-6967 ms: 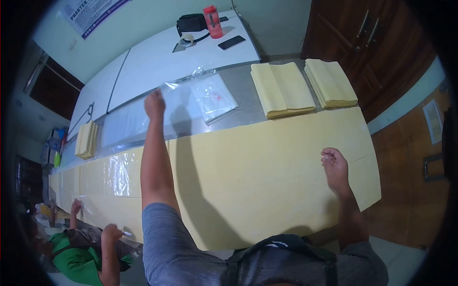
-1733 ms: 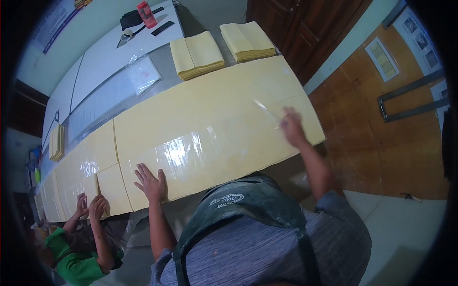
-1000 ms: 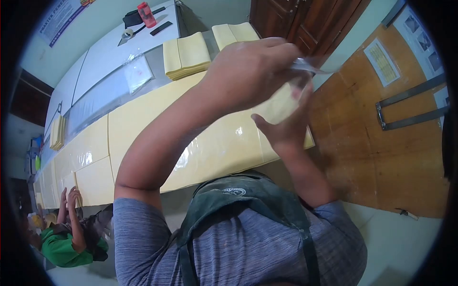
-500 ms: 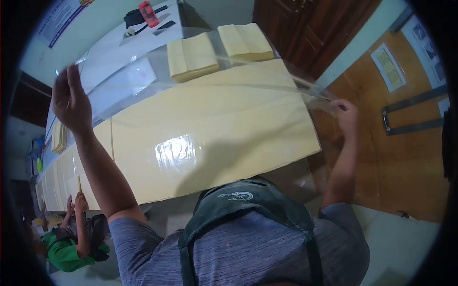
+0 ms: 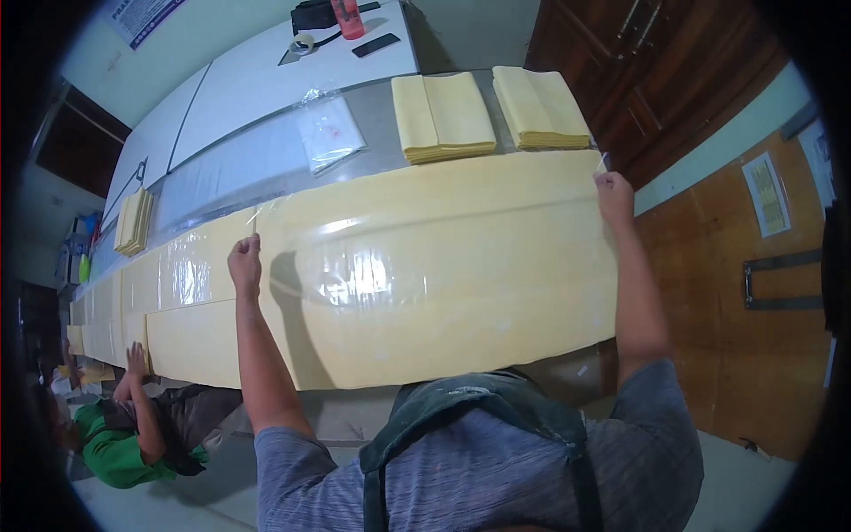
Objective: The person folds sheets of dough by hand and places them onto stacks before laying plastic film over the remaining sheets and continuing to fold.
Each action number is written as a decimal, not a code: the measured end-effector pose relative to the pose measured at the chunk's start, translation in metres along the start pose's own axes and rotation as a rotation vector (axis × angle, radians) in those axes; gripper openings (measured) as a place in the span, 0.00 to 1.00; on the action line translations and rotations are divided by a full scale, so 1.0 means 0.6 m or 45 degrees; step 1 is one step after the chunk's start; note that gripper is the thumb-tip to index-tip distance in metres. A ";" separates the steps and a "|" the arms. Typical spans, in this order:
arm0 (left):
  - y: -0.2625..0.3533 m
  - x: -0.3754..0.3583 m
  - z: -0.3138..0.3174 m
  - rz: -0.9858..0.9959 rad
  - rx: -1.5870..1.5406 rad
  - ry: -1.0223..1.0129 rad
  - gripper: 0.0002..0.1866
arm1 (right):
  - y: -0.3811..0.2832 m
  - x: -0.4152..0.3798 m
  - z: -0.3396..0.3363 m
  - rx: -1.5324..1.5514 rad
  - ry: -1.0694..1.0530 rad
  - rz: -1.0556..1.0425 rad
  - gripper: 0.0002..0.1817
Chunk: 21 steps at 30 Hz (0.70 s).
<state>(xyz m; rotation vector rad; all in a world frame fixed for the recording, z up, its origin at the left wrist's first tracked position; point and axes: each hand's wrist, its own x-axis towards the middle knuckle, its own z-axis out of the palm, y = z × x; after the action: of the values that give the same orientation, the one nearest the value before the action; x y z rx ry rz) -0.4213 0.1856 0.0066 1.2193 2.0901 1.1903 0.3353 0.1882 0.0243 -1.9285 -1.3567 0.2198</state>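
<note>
A thin clear plastic sheet (image 5: pixel 417 217) lies across a large pale yellow sheet (image 5: pixel 461 301), shining where it catches the light. My left hand (image 5: pixel 245 264) is closed in a pinch on the plastic's edge at the left end of the yellow sheet. At its far right corner, my right hand (image 5: pixel 615 197) pinches the plastic too, with a small tip showing above the fingers. Both arms reach forward over the table. Beyond the yellow sheet lie two folded yellow stacks (image 5: pixel 443 120) (image 5: pixel 541 111), nearer my right hand.
Left, a co-worker in a green shirt (image 5: pixel 113 443) has a hand (image 5: pixel 136 361) at further yellow sheets (image 5: pixel 191 337). Another folded stack (image 5: pixel 135 222) lies far left. Behind are a plastic packet (image 5: pixel 330 133), tape roll (image 5: pixel 302 43), phone (image 5: pixel 377 45) and red bottle (image 5: pixel 348 19).
Both hands have come down, my left from high above the table. The plastic, which was hanging in the air between them, now rests over the yellow sheet. The view has shifted left.
</note>
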 end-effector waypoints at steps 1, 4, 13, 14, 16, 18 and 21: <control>-0.010 0.011 0.005 0.043 0.156 0.000 0.19 | -0.003 0.001 0.022 -0.158 0.003 -0.047 0.17; -0.007 0.015 0.021 0.069 0.463 0.009 0.19 | -0.018 0.001 0.069 -0.513 -0.101 -0.037 0.16; 0.007 0.023 0.071 0.148 1.103 0.128 0.13 | -0.038 0.020 0.146 -0.868 -0.056 -0.138 0.13; 0.001 0.028 0.071 0.089 1.093 0.106 0.17 | -0.039 0.022 0.148 -0.878 -0.128 -0.068 0.17; 0.015 0.006 0.088 0.100 1.136 0.349 0.23 | -0.061 0.002 0.154 -0.917 0.126 -0.118 0.26; 0.010 0.003 0.100 0.341 1.036 0.546 0.34 | -0.088 -0.021 0.163 -0.924 0.382 -0.181 0.36; 0.007 -0.018 0.153 0.666 0.634 -0.210 0.38 | -0.129 -0.068 0.166 -0.747 -0.357 -0.382 0.47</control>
<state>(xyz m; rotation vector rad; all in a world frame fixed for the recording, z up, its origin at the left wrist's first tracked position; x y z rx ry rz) -0.3483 0.2191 -0.0392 2.1100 2.0689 0.7260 0.2084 0.2123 -0.0051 -2.1723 -2.0504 -0.0713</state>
